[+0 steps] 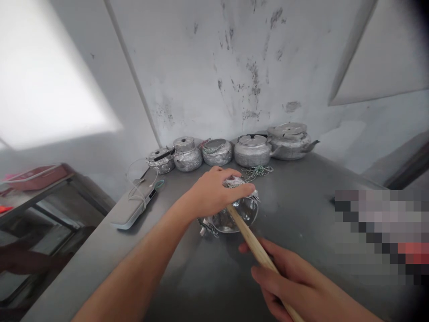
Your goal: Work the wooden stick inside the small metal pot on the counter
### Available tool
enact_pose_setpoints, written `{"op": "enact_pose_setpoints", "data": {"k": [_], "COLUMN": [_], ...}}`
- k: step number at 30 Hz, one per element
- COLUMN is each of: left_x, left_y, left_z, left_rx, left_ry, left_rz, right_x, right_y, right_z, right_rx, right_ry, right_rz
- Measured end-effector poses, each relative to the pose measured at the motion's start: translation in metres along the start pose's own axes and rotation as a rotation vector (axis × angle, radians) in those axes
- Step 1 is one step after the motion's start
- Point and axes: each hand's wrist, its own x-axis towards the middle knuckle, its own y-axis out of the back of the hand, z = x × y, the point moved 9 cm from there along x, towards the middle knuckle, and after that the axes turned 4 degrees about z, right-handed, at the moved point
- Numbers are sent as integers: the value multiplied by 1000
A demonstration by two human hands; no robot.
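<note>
My left hand [216,192] presses down on top of a small shiny metal pot [234,217] that lies on the grey metal table [301,201], fingers curled over its lid. My right hand [288,279] is closed around a long wooden stick [254,245]. The stick's far end reaches the pot just under my left fingers. A short chain hangs off the pot's left side.
Several hammered metal kettles and pots [251,150] stand in a row against the stained wall. A beaded chain [258,171] lies in front of them. A flat white device with a cable [134,205] rests near the table's left edge. A blurred patch covers the right.
</note>
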Motion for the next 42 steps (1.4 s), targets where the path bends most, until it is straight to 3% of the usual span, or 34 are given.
{"op": "enact_pose_setpoints", "data": {"k": [19,33,42], "left_x": [1,2,1], "left_y": [-1,-1,-1], "left_z": [-3,-4,-4], "left_rx": [6,4,5], "left_ry": [4,6,12], "left_rz": [-5,10,8], "right_x": [2,4,4], "right_y": [2,-1,-1], "right_z": [6,1,-1], "right_rx": [-20,-70,-18], "right_ry": [-47,54,86], "right_rz": [4,-52,-1]}}
